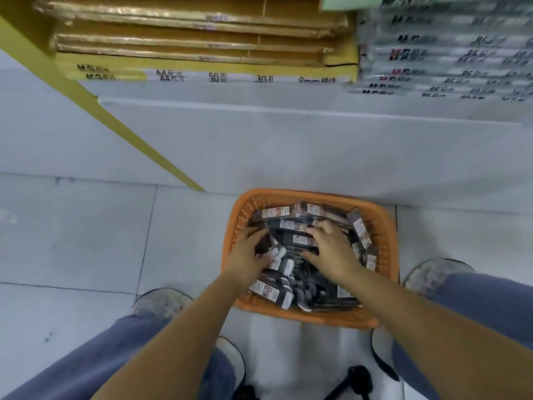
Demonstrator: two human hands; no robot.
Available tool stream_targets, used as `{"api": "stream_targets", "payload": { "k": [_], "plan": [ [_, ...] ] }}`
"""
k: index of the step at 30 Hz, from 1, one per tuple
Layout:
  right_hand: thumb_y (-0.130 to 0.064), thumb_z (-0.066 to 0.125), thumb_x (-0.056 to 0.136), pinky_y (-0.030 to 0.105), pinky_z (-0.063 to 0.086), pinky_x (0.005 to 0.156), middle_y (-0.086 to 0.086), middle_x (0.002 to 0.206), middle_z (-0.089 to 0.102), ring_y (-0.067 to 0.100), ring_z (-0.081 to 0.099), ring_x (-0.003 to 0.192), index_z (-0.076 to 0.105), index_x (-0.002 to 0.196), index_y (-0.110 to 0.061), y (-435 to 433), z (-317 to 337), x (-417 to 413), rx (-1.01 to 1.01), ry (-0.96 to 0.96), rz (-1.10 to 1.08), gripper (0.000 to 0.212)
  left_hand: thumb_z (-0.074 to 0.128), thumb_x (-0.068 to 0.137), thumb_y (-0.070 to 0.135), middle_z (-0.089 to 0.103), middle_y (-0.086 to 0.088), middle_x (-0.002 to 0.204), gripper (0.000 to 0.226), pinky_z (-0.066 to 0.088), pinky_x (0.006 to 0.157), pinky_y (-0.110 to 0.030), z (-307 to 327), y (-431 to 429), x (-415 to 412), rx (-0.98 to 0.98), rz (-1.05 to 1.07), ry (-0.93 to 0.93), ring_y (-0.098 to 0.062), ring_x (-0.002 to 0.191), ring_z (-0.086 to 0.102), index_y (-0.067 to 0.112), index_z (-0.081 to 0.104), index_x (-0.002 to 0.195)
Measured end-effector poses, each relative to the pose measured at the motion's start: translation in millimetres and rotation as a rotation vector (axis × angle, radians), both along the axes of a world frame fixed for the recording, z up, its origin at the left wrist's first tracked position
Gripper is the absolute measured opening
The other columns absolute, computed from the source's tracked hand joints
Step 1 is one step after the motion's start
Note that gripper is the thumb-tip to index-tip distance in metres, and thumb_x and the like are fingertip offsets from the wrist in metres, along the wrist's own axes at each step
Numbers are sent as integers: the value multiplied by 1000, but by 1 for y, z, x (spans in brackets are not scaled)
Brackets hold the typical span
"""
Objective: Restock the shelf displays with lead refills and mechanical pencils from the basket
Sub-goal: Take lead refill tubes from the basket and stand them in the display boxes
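Left hand: fingers curled round a few dark packs, thumb pressed on their white ends.
Right hand: fingers bent over the heap just beside the left fingers, thumb stretched wide; a firm grip cannot be told.
Packs: slim, flat, glossy, dark with white printed labels, piled crosswise under both palms; whether lead refills or pencils is too blurred to tell.
Basket: orange plastic lattice, rectangular, rounded corners, surrounding both hands, standing on pale floor tiles.
Beyond the fingertips: stacked brown kraft pads.
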State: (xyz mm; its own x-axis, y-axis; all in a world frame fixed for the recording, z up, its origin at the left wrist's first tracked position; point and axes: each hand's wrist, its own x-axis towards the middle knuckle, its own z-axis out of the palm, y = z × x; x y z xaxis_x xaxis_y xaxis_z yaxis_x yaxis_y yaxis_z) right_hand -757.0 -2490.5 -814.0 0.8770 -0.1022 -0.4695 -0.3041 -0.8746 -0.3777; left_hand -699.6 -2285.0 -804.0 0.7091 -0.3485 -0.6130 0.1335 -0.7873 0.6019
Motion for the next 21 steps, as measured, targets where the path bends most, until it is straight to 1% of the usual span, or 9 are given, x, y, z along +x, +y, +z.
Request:
{"api": "stream_targets", "payload": {
  "k": [2, 4, 7, 10, 13, 15, 17, 19, 21],
  "plan": [
    [-39, 66, 88, 38, 30, 111, 5, 140, 40, 23, 33, 134, 45, 143, -22, 0, 0, -5, 44, -24, -33, 61, 76, 87, 30, 37, 5, 149, 68, 39, 104, -23, -2, -1, 1, -2, 35, -5, -17, 127, 50, 25, 45, 147],
    [-39, 64, 90, 36, 29, 111, 2, 139, 38, 22, 31, 134, 46, 142, -26, 1, 0, -8, 57, -36, -52, 57, 78, 84, 36, 39, 4, 146, 71, 38, 99, -20, -2, -2, 0, -3, 46, -17, -17, 124, 51, 25, 46, 146],
    [-45, 65, 88, 33, 37, 103, -1, 130, 39, 19, 39, 125, 48, 139, -29, 1, 2, -11, 93, -29, -75, 56, 77, 83, 43, 37, 2, 146, 74, 37, 101, -21, -2, -1, -2, 2, 5, -46, -18, 128, 48, 25, 45, 147],
    [-62, 63, 80, 35, 42, 98, -5, 126, 41, 16, 40, 121, 42, 141, -34, 1, 8, -17, 150, 13, -51, 71, 80, 79, 45, 23, 4, 156, 93, 33, 112, -28, -3, 5, -7, 28, -119, -9, -18, 140, 34, 28, 30, 155],
    [-70, 66, 71, 39, 37, 105, -4, 138, 39, 18, 32, 131, 31, 146, -41, 1, 11, -19, 140, 97, 4, 88, 87, 73, 37, 7, 8, 165, 110, 18, 112, -24, -4, 10, -8, 51, -207, 11, -16, 150, 14, 31, 17, 158],
    [-66, 70, 70, 41, 33, 107, -1, 143, 40, 21, 30, 135, 32, 145, -41, 1, 13, -15, 152, 129, 2, 87, 89, 71, 33, 14, 6, 165, 109, 18, 115, -26, -4, 8, -7, 29, -162, 15, -17, 150, 19, 30, 22, 157],
    [-59, 73, 72, 41, 34, 106, -1, 143, 44, 22, 36, 132, 37, 141, -40, -2, 14, -10, 163, 148, 0, 80, 90, 69, 30, 22, 5, 161, 106, 32, 117, -33, -3, 7, -5, 3, -115, 26, -19, 144, 33, 28, 29, 155],
    [-52, 75, 76, 35, 41, 98, -1, 137, 49, 19, 47, 120, 43, 137, -39, -6, 14, -7, 201, 174, -38, 70, 90, 70, 29, 28, 4, 156, 102, 36, 113, -30, -3, 7, -5, -5, -106, 15, -19, 138, 39, 29, 31, 154],
    [-46, 76, 77, 31, 46, 88, -2, 129, 52, 15, 54, 106, 44, 136, -38, -9, 13, -7, 258, 210, -82, 68, 87, 73, 29, 30, 3, 155, 98, 36, 112, -33, -2, 7, -5, -19, -89, 12, -19, 138, 39, 32, 31, 153]
  ]
}}
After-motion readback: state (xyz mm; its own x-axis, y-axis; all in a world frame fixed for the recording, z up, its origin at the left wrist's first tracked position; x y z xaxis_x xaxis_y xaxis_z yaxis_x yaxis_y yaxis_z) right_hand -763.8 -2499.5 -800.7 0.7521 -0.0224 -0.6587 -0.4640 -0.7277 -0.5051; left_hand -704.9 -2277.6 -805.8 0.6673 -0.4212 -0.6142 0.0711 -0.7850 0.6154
